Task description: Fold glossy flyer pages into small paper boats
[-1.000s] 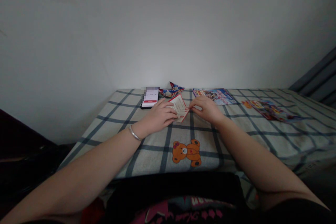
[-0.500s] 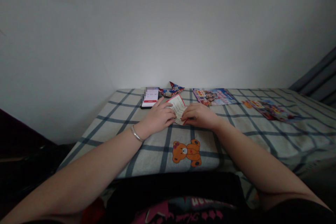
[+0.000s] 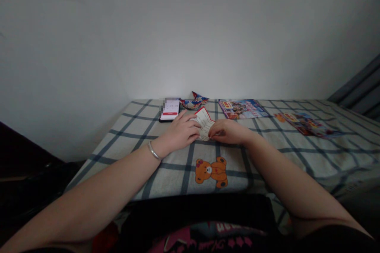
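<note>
A small sheet of printed paper (image 3: 204,125), cream with red edges, lies folded on the checked cloth in front of me. My left hand (image 3: 183,128), with a silver bangle at the wrist, keeps hold of its left side, fingers bent over the edge. From the other side, my right hand (image 3: 227,131) pinches the lower right edge between thumb and fingertips. Both hands cover parts of the sheet, so its full shape is hidden. Just behind it sits a folded paper piece (image 3: 192,102) in blue, red and white, with a pointed tip standing up.
A phone (image 3: 170,110) with a lit screen lies beyond my left hand. Colourful printed booklets or sheets lie to the right, one near the wall (image 3: 243,109) and others farther right (image 3: 308,124). The checked cloth (image 3: 175,170) bears a printed bear. A plain wall (image 3: 190,39) rises behind.
My right hand has shifted slightly right and lower along the paper's edge, with its fingers more curled. More of the sheet's upper right shows. My left hand has barely moved.
</note>
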The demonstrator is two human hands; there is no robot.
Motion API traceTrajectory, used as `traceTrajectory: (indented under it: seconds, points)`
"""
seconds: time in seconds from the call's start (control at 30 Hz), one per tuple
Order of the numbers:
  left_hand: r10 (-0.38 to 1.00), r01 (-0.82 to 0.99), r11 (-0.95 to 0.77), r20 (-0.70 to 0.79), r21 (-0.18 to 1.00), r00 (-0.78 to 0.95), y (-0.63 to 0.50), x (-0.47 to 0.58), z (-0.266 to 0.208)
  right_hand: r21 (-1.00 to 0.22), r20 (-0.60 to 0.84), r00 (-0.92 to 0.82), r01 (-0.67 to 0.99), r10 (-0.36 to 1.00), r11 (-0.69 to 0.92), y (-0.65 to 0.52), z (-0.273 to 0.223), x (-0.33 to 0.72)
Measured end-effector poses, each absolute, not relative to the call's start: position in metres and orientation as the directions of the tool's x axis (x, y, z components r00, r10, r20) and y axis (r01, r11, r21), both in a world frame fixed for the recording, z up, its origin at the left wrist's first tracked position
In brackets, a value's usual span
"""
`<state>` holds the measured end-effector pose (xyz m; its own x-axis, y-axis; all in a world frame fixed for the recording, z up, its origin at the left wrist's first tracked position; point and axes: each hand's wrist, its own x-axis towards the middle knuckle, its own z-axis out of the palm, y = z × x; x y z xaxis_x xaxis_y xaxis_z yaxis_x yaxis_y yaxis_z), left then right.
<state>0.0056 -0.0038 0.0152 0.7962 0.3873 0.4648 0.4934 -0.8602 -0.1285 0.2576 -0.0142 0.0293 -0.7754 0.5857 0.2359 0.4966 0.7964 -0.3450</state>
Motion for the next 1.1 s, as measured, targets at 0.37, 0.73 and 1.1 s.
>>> traceTrajectory:
  seconds: [0.37,0.73,1.1]
  points:
    - [0.268,0.342,-0.933,0.413,-0.116,0.871,-0.002,0.006,0.015,-0.575,-0.017,-0.658,0.623,0.753,0.531,-0.009,0.033,0.273]
    - [0.164,0.236,-0.963,0.409,-0.132,0.898,-0.003,0.007,0.018,-0.463,0.092,-0.488,0.751,0.868,0.472,-0.013,0.028,0.255]
    - [0.138,0.196,-0.976,0.417,-0.098,0.898,-0.006,0.009,0.021,-0.288,0.193,-0.435,0.832,0.880,0.474,-0.008,0.013,0.241]
